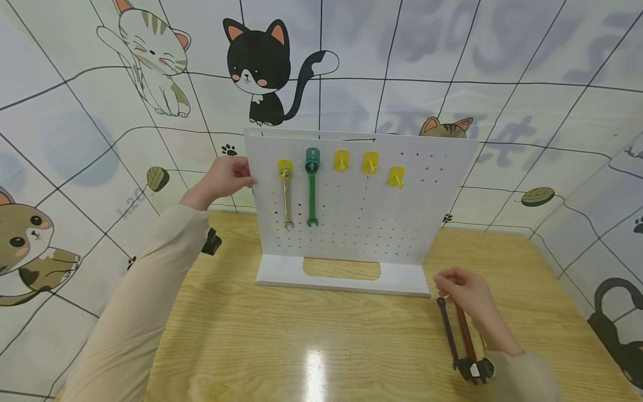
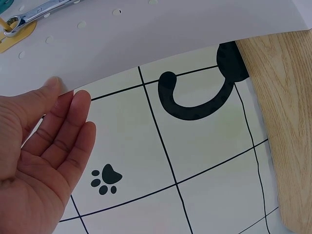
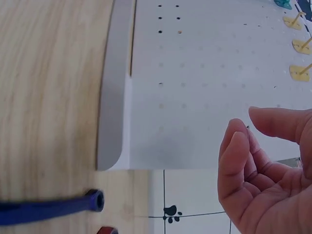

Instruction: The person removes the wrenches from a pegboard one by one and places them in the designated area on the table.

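Observation:
A white pegboard (image 1: 346, 218) stands on the table. My left hand (image 1: 226, 177) holds its left edge, with the thumb on the front face and the other fingers partly behind. A silver wrench (image 1: 287, 201) and a green wrench (image 1: 312, 198) hang upright from hooks on the board's left half. My right hand (image 1: 464, 293) is near the board's lower right corner, fingers loosely bent, a gap between thumb and fingertips and nothing in it. Beneath it lie a dark blue wrench (image 1: 448, 332) and a red wrench (image 1: 466, 334), partly covered by the hand and wrist.
Three yellow hooks (image 1: 370, 163) on the board hold nothing. The board's white base (image 1: 281, 271) has a long cutout. Behind the wooden table (image 1: 251, 335) is a wall covering (image 1: 361, 78) with cartoon cats. A black wrist camera (image 1: 474, 369) overlaps the wrenches' lower ends.

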`<state>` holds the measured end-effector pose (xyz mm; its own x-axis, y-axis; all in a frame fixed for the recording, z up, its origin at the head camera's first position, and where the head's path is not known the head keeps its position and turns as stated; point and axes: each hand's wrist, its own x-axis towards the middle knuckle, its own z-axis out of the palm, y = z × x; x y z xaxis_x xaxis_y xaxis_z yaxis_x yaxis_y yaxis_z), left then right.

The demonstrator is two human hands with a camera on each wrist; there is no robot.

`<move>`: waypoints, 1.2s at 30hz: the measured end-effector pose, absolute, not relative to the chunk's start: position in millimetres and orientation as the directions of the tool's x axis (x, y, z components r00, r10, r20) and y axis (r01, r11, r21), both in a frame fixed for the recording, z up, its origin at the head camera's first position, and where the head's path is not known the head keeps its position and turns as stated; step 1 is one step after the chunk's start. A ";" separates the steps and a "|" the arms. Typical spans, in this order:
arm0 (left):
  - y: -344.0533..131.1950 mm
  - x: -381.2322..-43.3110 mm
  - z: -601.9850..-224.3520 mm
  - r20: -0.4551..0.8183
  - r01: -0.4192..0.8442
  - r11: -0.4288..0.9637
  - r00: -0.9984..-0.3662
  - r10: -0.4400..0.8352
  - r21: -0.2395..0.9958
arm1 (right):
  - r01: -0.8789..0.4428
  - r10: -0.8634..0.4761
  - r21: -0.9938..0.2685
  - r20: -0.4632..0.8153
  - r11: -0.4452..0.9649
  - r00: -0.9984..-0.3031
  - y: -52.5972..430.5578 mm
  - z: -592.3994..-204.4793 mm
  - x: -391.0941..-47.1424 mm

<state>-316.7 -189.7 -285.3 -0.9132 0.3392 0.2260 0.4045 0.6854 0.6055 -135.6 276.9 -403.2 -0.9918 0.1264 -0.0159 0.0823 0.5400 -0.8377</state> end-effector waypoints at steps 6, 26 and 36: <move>-188.9 -317.1 -285.2 0.225 0.402 0.685 -0.914 0.337 0.607 | 0.040 0.097 -0.875 0.009 0.483 -0.995 265.1 -396.3 -145.7; -189.9 -316.0 -286.0 0.228 0.399 0.682 -0.916 0.332 0.612 | -0.126 -0.030 -0.941 0.123 0.315 -0.992 222.0 -385.5 -167.0; -189.3 -315.7 -285.0 0.231 0.404 0.685 -0.914 0.334 0.607 | -0.134 -0.047 -0.940 0.125 0.314 -0.991 205.5 -379.0 -175.7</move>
